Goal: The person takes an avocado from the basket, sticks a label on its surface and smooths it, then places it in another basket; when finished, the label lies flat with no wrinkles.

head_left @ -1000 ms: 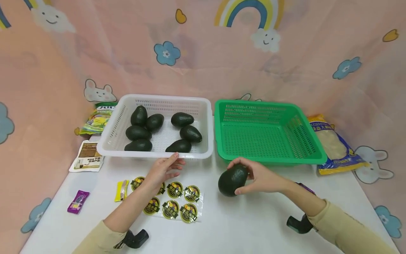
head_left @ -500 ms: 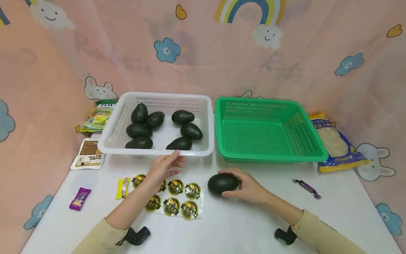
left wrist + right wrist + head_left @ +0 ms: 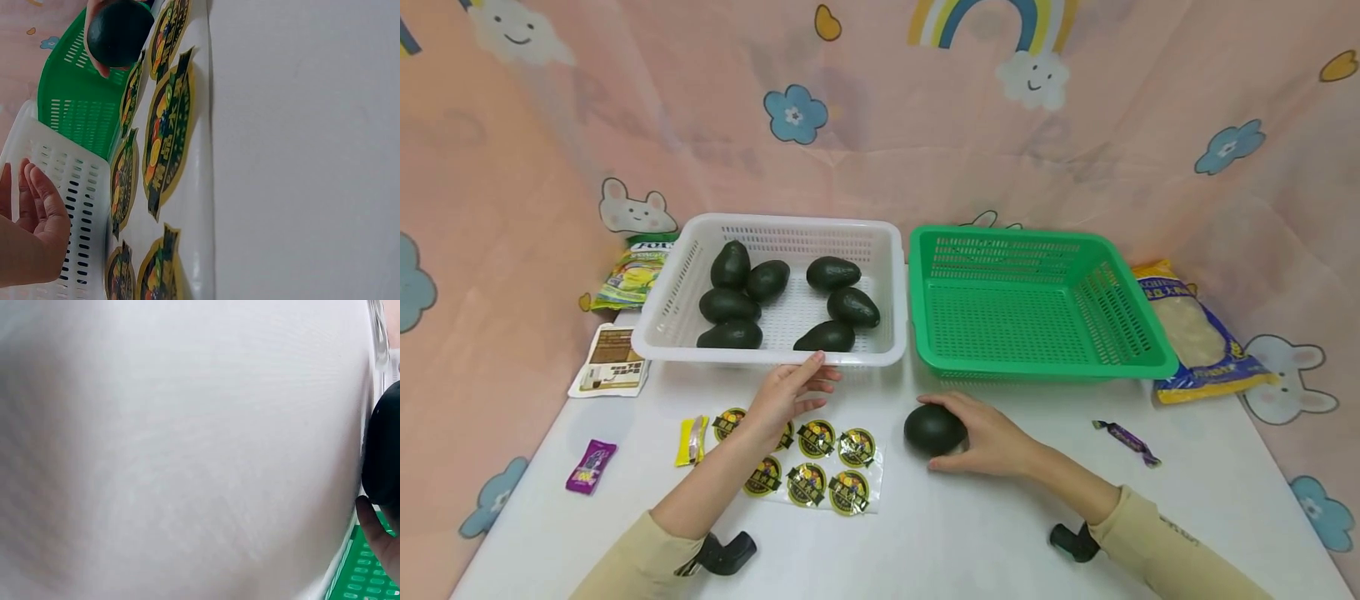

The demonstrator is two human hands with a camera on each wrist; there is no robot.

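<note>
In the head view my right hand (image 3: 988,437) grips a dark green avocado (image 3: 934,430) between thumb and fingers, low over the table in front of the green basket (image 3: 1045,372). The right wrist view catches only part of this avocado (image 3: 384,447) at its edge, with a fingertip against it. My left hand (image 3: 786,404) is held at the front of the white basket (image 3: 760,357), thumb tip right at the rim, fingers loosely bent with nothing between them. Several avocados (image 3: 730,305) lie inside the white basket. Below the left hand lies a sheet of round stickers (image 3: 850,492).
A yellow wrapped candy (image 3: 691,442) and a purple one (image 3: 591,467) lie at left, near a white-and-brown packet (image 3: 612,362) and a green-yellow bag (image 3: 636,273). A thin wrapped candy (image 3: 1127,442) is at right. A blue-yellow bag (image 3: 1198,333) stands beside the green basket.
My right hand has brought the avocado down and slightly left from near the green basket's rim, then turned it so its rounded end shows. The left hand keeps its place.
</note>
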